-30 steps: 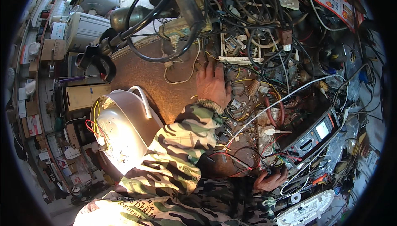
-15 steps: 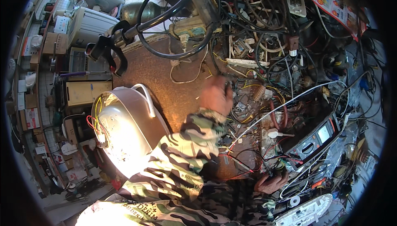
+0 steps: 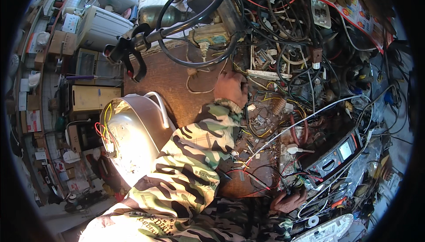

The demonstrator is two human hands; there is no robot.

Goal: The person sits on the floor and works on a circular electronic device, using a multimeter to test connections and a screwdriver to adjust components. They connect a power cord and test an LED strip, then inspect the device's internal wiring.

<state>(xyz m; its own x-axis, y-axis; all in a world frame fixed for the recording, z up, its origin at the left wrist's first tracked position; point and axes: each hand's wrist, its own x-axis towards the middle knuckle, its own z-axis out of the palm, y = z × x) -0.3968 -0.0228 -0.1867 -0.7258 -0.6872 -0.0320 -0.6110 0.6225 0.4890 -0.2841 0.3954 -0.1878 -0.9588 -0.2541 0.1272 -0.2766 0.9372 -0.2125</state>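
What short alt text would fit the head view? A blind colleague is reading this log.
A person in a camouflage sleeve reaches the left hand into a tangle of wires on a cluttered wooden workbench, while the right hand rests low beside a multimeter. A white appliance shell lies at the left.

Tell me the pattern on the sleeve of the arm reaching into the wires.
Camouflage: green, tan and dark brown patches on the left sleeve, clearest in the head view.

The left hand (image 3: pixel 231 89) reaches forward on a camouflage-sleeved arm, fingers curled, knuckles up. The right hand (image 3: pixel 288 201) sits low near the body, fingers bent.
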